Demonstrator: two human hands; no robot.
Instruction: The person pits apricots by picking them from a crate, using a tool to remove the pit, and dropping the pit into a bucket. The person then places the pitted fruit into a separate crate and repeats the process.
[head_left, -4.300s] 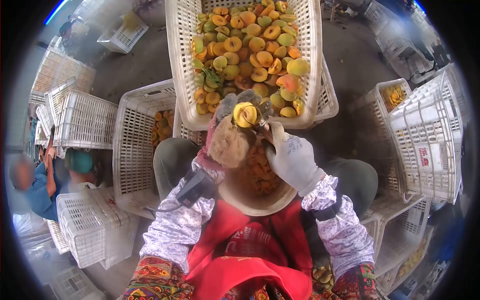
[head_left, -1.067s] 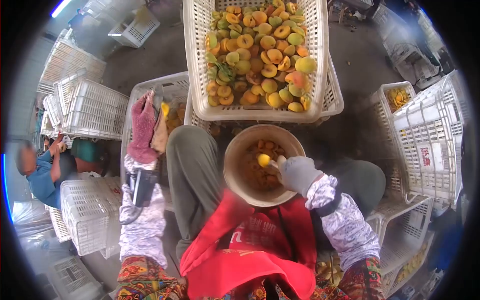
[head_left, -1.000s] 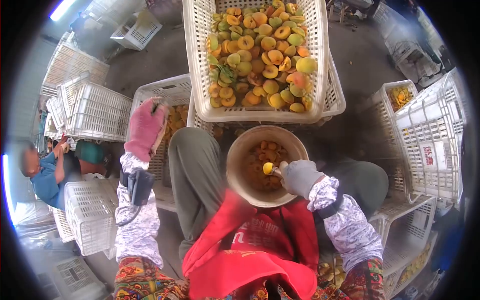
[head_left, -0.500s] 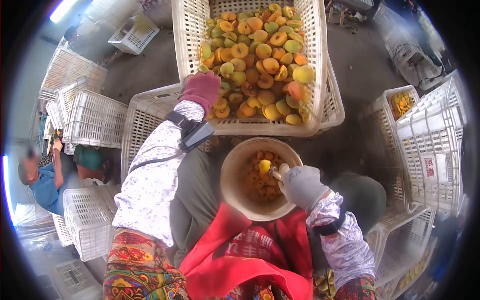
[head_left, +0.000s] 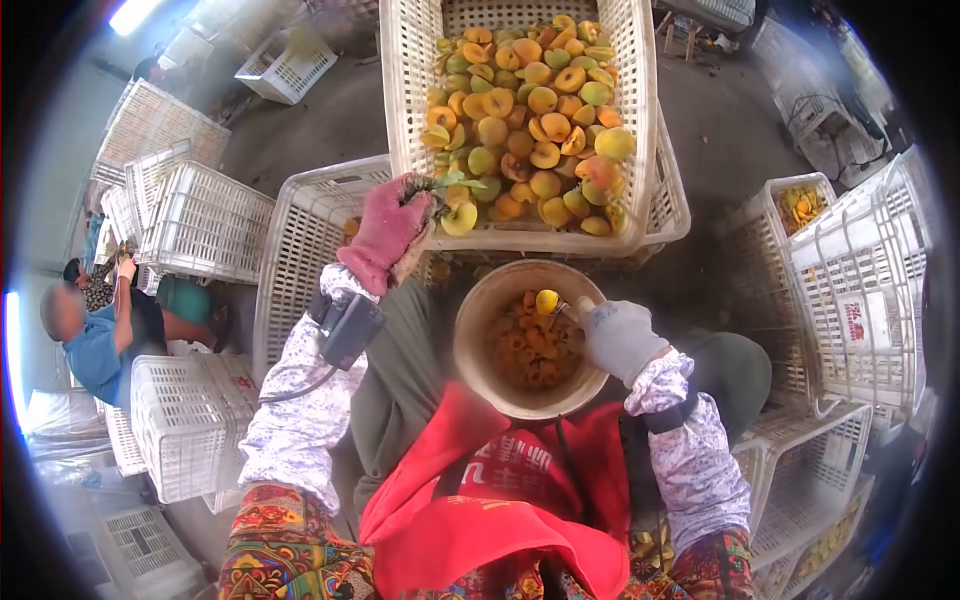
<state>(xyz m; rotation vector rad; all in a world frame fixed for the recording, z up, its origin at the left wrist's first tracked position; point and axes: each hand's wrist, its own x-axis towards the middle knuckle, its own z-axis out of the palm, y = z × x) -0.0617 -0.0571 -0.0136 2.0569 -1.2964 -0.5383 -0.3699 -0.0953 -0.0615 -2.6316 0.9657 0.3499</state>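
Note:
My left hand [head_left: 388, 232], in a pink glove, holds a yellow peach [head_left: 459, 215] with a green leaf, just at the near rim of the big white crate of peaches [head_left: 640, 130]. In a grey glove, my right hand [head_left: 618, 337] grips a small pitting tool [head_left: 557, 318] with a yellow bit of fruit [head_left: 546, 301] on its tip. It rests over the tan bucket [head_left: 474, 345] between my knees, which holds orange pits and scraps. A red apron [head_left: 480, 500] covers my lap.
A white crate [head_left: 290, 270] with cut halves stands to my left, under the big one. More white crates stand at the right [head_left: 860, 270] and left [head_left: 185, 425]. A person in a blue top [head_left: 85, 345] works at the far left.
My left hand dropped fruit into the left crate, reached into the big crate and came back with a fresh peach. The right hand stayed over the bucket with the tool.

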